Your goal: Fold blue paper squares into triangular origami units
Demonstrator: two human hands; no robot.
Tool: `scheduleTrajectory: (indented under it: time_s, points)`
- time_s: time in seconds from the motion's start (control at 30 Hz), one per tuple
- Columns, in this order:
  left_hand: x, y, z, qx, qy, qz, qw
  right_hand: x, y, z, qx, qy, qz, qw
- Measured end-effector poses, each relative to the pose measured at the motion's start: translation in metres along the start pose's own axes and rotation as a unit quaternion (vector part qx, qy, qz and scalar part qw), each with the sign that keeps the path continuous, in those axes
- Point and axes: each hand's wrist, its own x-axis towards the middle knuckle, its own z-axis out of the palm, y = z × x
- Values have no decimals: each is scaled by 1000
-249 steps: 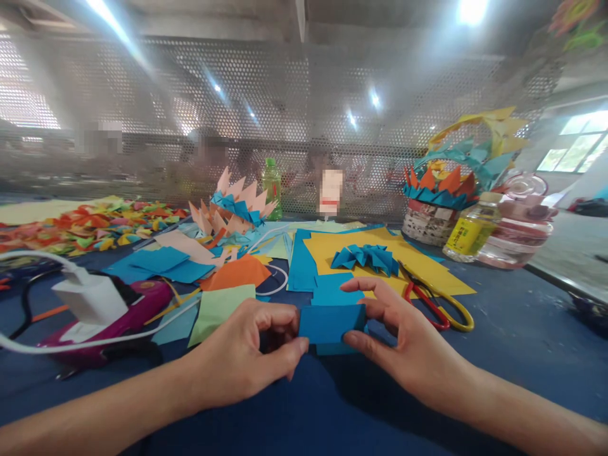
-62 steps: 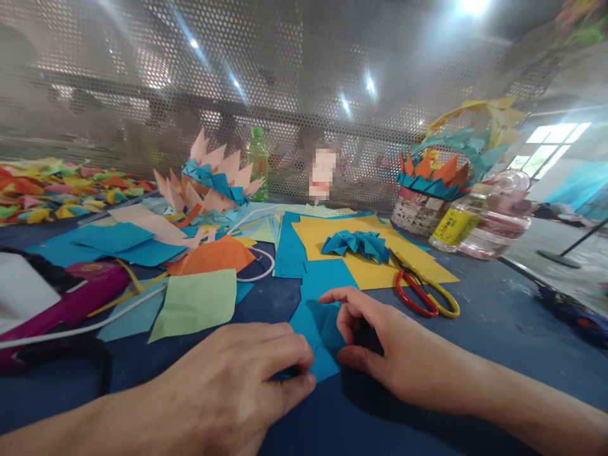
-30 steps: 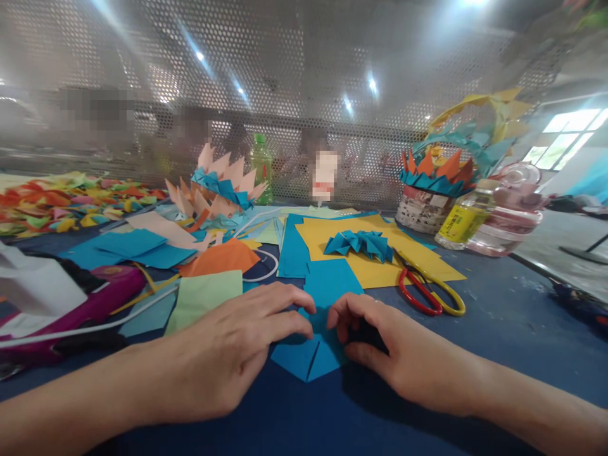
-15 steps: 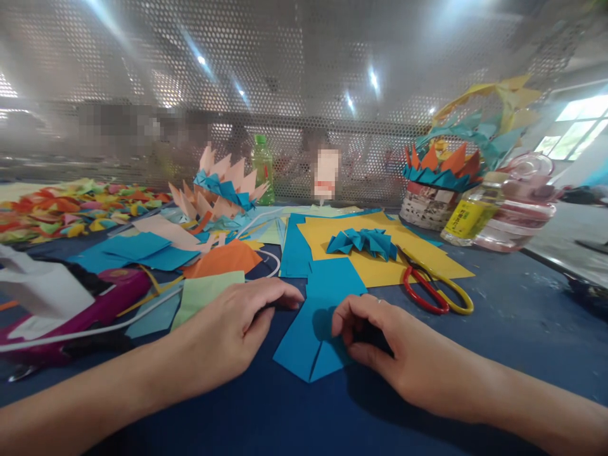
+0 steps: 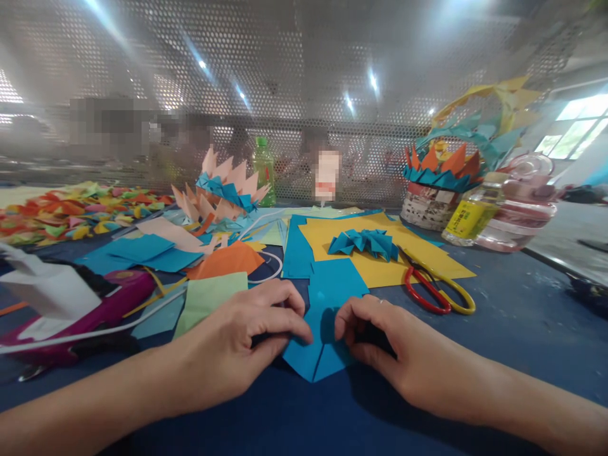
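Note:
A blue folded paper piece (image 5: 314,354) lies on the dark blue table (image 5: 513,329) between my hands, its point toward me. My left hand (image 5: 242,345) has its fingers curled, with thumb and forefinger pinching the paper's left flap. My right hand (image 5: 380,345) is also curled and presses its fingertips on the paper's right side. Just beyond the folded piece lies a flat blue paper square (image 5: 335,282).
Red and yellow scissors (image 5: 437,294) lie right of my hands on yellow sheets (image 5: 380,253) with a pile of folded blue pieces (image 5: 365,244). A purple glue gun (image 5: 95,310) and white charger (image 5: 52,291) sit at left. Paper crowns, bottles and scraps fill the back.
My left hand has come back from the table at left onto the paper's left flap and closed on it. The right hand has hardly moved.

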Motion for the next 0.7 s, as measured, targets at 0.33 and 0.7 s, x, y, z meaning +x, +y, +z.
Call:
scheduleTrajectory:
  time_s: [0.33, 0.7]
  points:
    - [0, 9, -2, -64, -53, 19, 996, -3, 3, -3, -105, -25, -235, 966]
    - [6, 5, 14, -94, -19, -45, 994, -2, 1, -14, -157, -116, -299, 934]
